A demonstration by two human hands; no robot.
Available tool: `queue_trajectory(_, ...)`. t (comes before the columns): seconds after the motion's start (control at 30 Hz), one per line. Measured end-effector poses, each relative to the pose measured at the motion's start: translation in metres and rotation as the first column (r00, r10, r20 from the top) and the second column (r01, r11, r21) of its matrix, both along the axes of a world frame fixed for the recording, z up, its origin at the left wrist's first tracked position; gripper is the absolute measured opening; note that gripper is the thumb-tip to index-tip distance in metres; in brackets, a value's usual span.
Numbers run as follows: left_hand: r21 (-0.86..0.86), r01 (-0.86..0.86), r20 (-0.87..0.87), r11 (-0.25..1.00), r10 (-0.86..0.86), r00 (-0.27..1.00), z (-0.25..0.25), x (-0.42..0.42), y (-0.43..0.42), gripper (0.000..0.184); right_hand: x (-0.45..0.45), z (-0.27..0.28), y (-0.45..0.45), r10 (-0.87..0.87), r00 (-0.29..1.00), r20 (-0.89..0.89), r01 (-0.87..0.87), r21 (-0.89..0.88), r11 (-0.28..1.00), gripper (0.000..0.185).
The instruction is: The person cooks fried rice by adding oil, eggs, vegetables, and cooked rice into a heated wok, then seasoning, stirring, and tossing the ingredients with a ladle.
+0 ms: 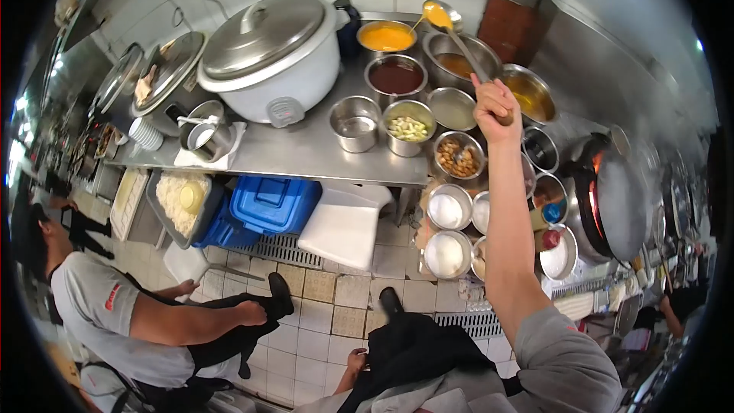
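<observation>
My right hand (498, 111) is closed around the handle of a metal ladle (468, 53), reaching over the counter. Yellow liquid fills the ladle's tilted bowl, and a thin strand runs from it toward a steel bowl of yellow liquid (388, 37). Below stand a bowl of dark red sauce (395, 76), a pot of chopped pale green pieces (408, 128) and a bowl of brown chunks (459, 154). My left hand (357, 359) hangs low beside my black apron (413, 359); it is small and partly hidden, so its grip is unclear.
A big rice cooker (267, 53) stands on the steel counter (290, 157). At right, flame shows beside a wok (619, 199). Bowls of white powder (448, 254) sit nearer me. A co-worker (130, 321) is at left, near blue bins (275, 203) and a white container (344, 226).
</observation>
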State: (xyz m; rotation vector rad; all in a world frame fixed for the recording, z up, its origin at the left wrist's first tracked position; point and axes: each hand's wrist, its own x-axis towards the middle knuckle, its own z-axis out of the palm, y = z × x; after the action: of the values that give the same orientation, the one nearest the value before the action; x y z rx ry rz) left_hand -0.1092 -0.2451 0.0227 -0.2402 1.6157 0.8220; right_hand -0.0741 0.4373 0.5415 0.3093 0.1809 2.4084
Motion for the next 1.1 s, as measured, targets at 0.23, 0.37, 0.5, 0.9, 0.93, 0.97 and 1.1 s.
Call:
queue_trajectory(0.23, 0.089, 0.195, 0.113, 0.977, -0.205, 0.972, -0.014, 0.005, 0.006, 0.038, 0.229, -0.007, -0.067, -0.271, 0.946, 0.181, 0.236, 0.194, 0.952, 0.027)
queue_trajectory(0.37, 0.017, 0.391, -0.080, 0.920, -0.388, 0.918, 0.025, 0.039, 0.036, 0.041, 0.371, -0.016, -0.110, -0.433, 0.762, 0.482, 0.389, 0.194, 0.901, 0.018)
queue_trajectory(0.5, 0.122, 0.407, -0.049, 0.905, -0.404, 0.913, 0.001, 0.081, 0.024, 0.043, 0.505, -0.032, -0.135, -0.442, 0.521, 0.730, 0.476, 0.182, 0.861, 0.021)
queue_trajectory(0.9, -0.046, 0.733, -0.175, 0.678, -0.728, 0.663, 0.091, 0.264, 0.053, 0.045, 0.748, -0.006, -0.218, -0.337, -0.090, 0.937, 0.253, 0.349, 0.903, 0.016)
queue_trajectory(0.93, -0.052, 0.771, -0.199, 0.635, -0.763, 0.615, 0.095, 0.275, 0.061, 0.044, 0.757, 0.002, -0.223, -0.375, -0.176, 0.910, 0.190, 0.405, 0.894, 0.015)
queue_trajectory(0.97, -0.039, 0.750, -0.247, 0.660, -0.734, 0.633, 0.111, 0.294, 0.068, 0.041, 0.769, 0.003, -0.223, -0.407, -0.238, 0.882, 0.133, 0.445, 0.886, 0.011)
queue_trajectory(1.1, -0.096, 0.775, -0.216, 0.625, -0.773, 0.596, 0.099, 0.343, 0.115, 0.037, 0.801, 0.006, -0.231, -0.555, -0.384, 0.738, -0.107, 0.561, 0.821, 0.031)
